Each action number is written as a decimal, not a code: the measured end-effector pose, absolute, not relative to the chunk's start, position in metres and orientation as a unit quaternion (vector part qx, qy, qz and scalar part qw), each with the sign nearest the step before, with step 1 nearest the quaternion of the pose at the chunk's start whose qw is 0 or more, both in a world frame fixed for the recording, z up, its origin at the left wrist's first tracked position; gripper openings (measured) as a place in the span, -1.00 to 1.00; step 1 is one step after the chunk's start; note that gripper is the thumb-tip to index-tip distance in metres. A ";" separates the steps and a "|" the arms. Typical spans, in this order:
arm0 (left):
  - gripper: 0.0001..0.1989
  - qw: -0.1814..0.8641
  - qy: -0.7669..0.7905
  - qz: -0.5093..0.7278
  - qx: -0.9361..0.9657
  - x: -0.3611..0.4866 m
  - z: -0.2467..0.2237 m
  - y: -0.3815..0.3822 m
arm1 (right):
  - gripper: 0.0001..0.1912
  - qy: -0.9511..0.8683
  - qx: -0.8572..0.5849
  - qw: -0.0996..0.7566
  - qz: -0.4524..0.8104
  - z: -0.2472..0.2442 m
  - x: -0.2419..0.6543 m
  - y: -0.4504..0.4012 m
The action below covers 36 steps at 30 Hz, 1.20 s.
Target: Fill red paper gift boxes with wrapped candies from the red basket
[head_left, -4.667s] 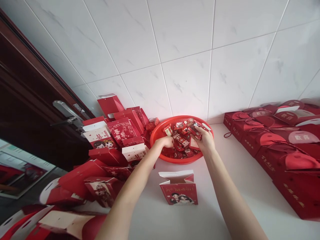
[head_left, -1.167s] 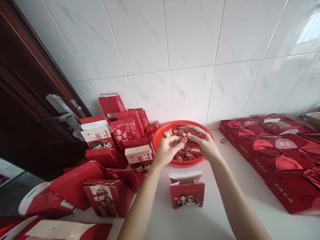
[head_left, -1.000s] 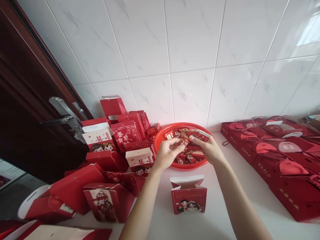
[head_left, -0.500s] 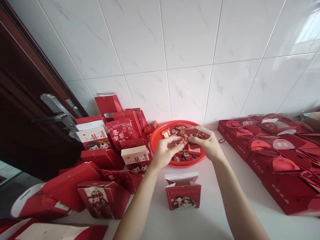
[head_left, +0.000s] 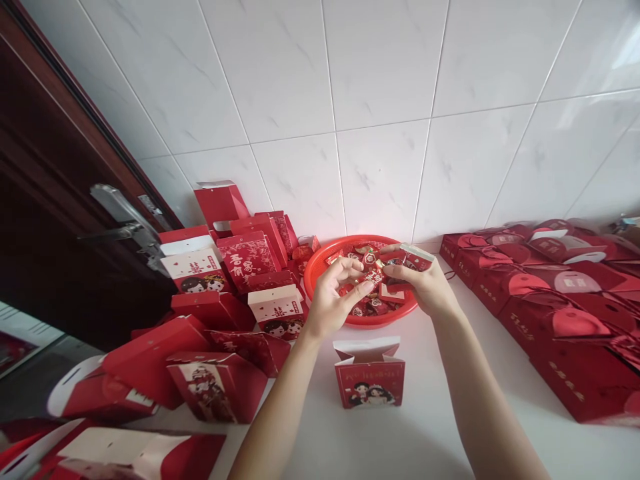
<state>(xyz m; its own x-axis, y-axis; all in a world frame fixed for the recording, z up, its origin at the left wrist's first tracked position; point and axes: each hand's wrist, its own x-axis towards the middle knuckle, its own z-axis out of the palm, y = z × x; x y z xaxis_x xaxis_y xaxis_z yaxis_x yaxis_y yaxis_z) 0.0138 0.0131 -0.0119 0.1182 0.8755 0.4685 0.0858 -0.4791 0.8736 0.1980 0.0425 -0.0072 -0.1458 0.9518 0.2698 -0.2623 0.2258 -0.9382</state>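
Over the red plastic basket (head_left: 313,293), my left hand (head_left: 331,300) is closed with thumb and fingers around a red wrapped candy (head_left: 373,275) printed with pale characters. My right hand (head_left: 426,285) curls in from the other side, its fingertips beside that candy and closed on a dark shiny wrapped candy (head_left: 395,264). A small red-and-white packet (head_left: 417,257) shows at its knuckles; whether the hand grips it I cannot tell. More wrapped candies (head_left: 367,307) lie in the basket under both hands. Between my forearms a red paper gift box (head_left: 371,387) stands upright with its top open.
Several red and cream gift boxes (head_left: 247,263) crowd the left side of the white table (head_left: 370,447), some tilted. Rows of larger red boxes (head_left: 520,313) with ribbons line the right. Behind is a tiled wall (head_left: 380,180); a dark door (head_left: 50,200) with a metal handle stands left.
The view has shifted slightly. My left fingers have lifted and spread a little around the red candy, and my right hand has drawn slightly right. The open gift box has stayed put.
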 end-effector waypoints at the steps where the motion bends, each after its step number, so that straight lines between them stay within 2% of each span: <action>1: -0.73 0.352 0.366 0.551 0.662 0.014 -0.012 0.013 | -0.66 -0.539 -0.321 0.570 0.530 -0.007 0.198 0.042; 6: -0.73 0.328 0.372 0.487 0.719 0.000 0.000 0.004 | -0.65 -0.541 -0.330 0.572 0.521 -0.001 0.200 0.037; 10: -0.84 0.293 0.361 0.350 0.813 -0.026 0.024 -0.019 | -0.67 -0.553 -0.330 0.592 0.485 0.002 0.207 0.033; 14: -0.82 0.286 0.381 0.184 0.860 -0.044 0.038 -0.041 | -0.67 -0.595 -0.322 0.576 0.459 0.008 0.214 0.026; 16: -0.80 0.285 0.393 0.139 0.863 -0.044 0.038 -0.046 | -0.68 -0.627 -0.312 0.561 0.441 0.014 0.215 0.020; 24: -0.75 0.275 0.433 0.146 0.846 -0.028 0.015 -0.032 | -0.72 -0.718 -0.274 0.449 0.455 0.032 0.211 -0.004; 29: -0.86 0.274 0.419 0.218 0.838 -0.029 0.010 -0.025 | -0.73 -0.764 -0.265 0.424 0.407 0.027 0.211 -0.004; 32: -0.87 0.279 0.457 0.185 0.824 -0.029 0.012 -0.024 | -0.72 -0.779 -0.261 0.412 0.394 0.026 0.210 -0.002; 36: -0.68 0.277 0.519 0.142 0.796 -0.029 0.012 -0.024 | -0.68 -0.789 -0.269 0.377 0.403 0.023 0.208 0.000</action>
